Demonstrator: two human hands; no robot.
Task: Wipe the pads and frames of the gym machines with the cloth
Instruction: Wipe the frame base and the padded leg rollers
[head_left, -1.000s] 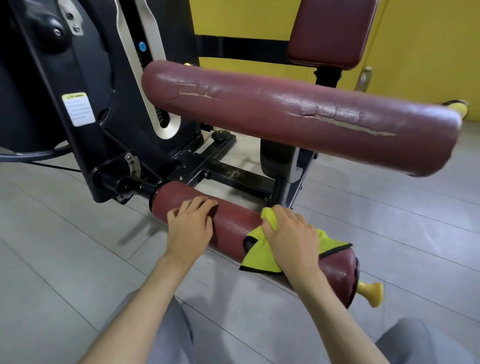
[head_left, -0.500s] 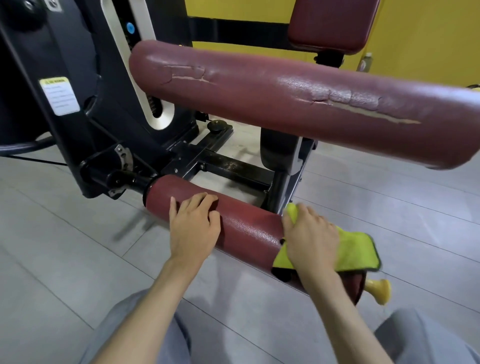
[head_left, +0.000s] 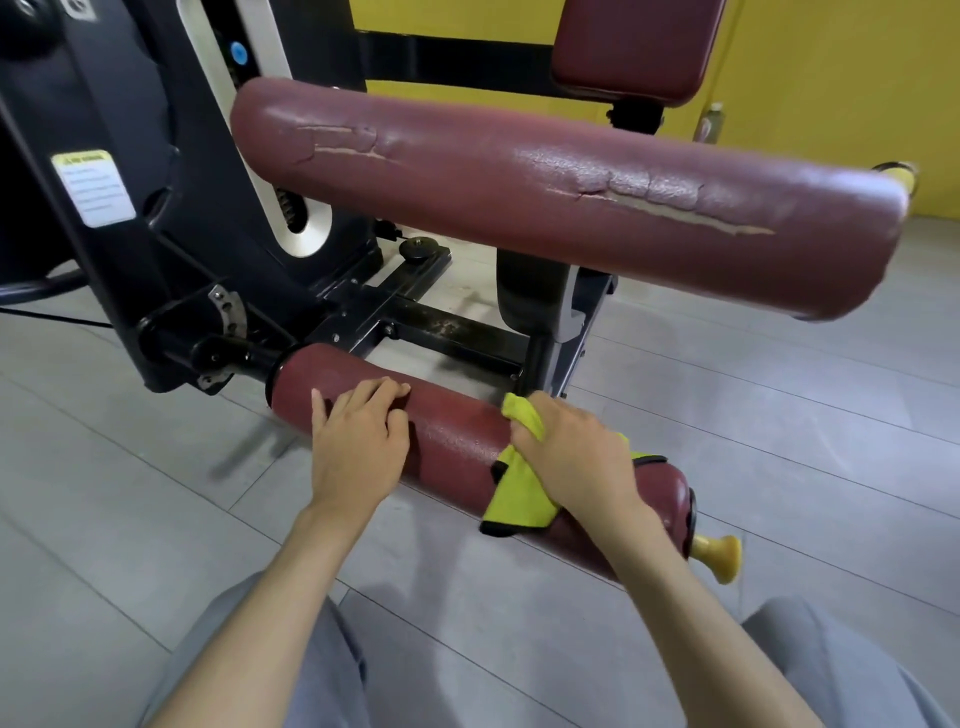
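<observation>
Low down by the floor (head_left: 104, 493) the lower roller pad (head_left: 457, 441), dark red and pebbled, runs out from the black machine frame (head_left: 156, 234) and ends in a yellow knob (head_left: 719, 556). The person crouches in front of this pad, grey trouser knees (head_left: 831, 665) showing on the near side of it. The left hand (head_left: 358, 447) lies flat on the pad's top towards the frame end, its fingers (head_left: 374, 395) stretched out and relaxed, grasping nothing, only resting on the leather. The right hand (head_left: 576, 462) sits further along the pad towards the knob end, clamped down over the yellow cloth (head_left: 519, 506). Its fingers curl over the far side of the pad and bunch the cloth, a tuft of which pokes up beside the thumb. The rest of the cloth, black-edged, drapes down the near face of the pad below the wrist, and a corner peeks out on the knob side of the hand. Above this pad hangs the upper roller pad (head_left: 545, 192), much thicker, its red covering cracked and peeling in two long patches. Beyond and higher than the lower pad stands a red seat cushion (head_left: 639, 47) against a yellow wall (head_left: 831, 78). On the frame, up from the pad's inner end, there is a white warning label (head_left: 93, 187); its print is too small to read.
</observation>
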